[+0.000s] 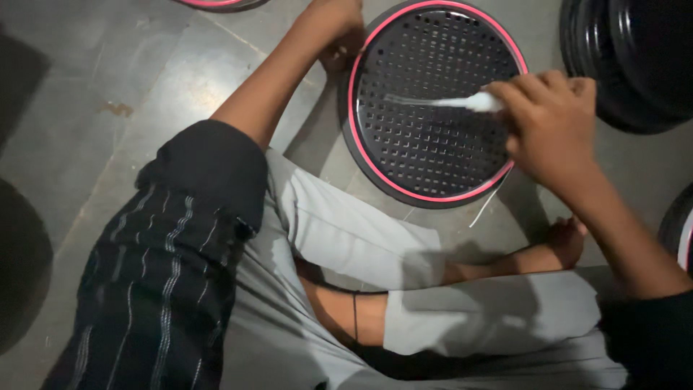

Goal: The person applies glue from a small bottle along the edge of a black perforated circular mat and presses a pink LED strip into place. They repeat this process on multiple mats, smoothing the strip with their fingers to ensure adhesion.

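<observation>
Head view looks down on a person sitting cross-legged on a grey floor (108, 87), with a round black perforated disc (433, 101) lying flat in front of the knees. The disc has a pink rim band (351, 108) running around its edge. The left hand (336, 25) rests at the disc's far left edge, fingers partly hidden behind the rim (whether they are closed on it I cannot tell). The right hand (552, 123) is closed on a white strip (462, 101), which stretches leftward over the holes, blurred. A thin white strand (491, 198) hangs off the near right edge. The band looks seated all round the part that shows; the strip lies loose over the disc. More black discs (635, 58) are stacked at upper right.
</observation>
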